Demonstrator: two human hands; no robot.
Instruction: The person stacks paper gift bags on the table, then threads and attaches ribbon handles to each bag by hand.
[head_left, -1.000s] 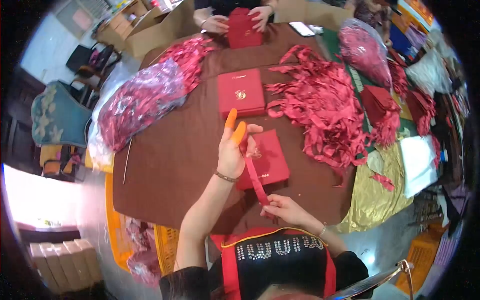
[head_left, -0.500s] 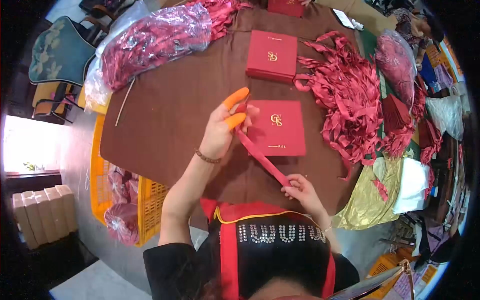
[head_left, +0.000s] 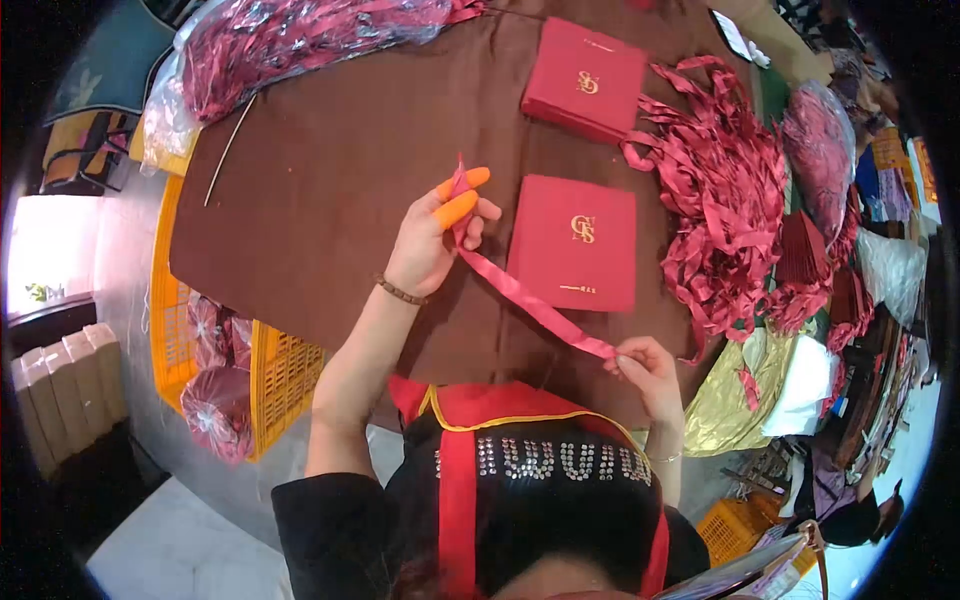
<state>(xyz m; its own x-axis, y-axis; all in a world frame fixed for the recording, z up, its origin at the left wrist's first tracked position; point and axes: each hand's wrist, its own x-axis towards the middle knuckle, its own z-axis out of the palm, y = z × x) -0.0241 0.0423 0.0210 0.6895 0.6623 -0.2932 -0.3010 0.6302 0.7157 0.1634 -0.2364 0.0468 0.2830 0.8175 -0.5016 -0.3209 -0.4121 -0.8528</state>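
A red satin ribbon (head_left: 535, 307) runs slantwise between my two hands above the table. My left hand (head_left: 430, 240), with orange finger cots on the thumb and a finger, is closed on the ribbon's upper end, and a short tip sticks up past the fingers. At the other end, my right hand (head_left: 648, 372) pinches the ribbon between thumb and fingers. Just beyond the ribbon, a flat red box or folder with gold lettering (head_left: 575, 245) lies on the table. Farther back sits a stack of similar red pieces (head_left: 583, 80).
A brown cloth (head_left: 330, 190) covers the table. Loose red ribbons (head_left: 725, 200) are heaped at the right, and a plastic bag of ribbons (head_left: 310, 45) lies at the far left. A thin stick (head_left: 230, 150) rests near the left edge. An orange crate (head_left: 285, 385) stands below.
My view has shifted, so the table things sit differently in it. My hands are farther apart, the ribbon stretches longer between them, and its tip now shows above my left fingers.
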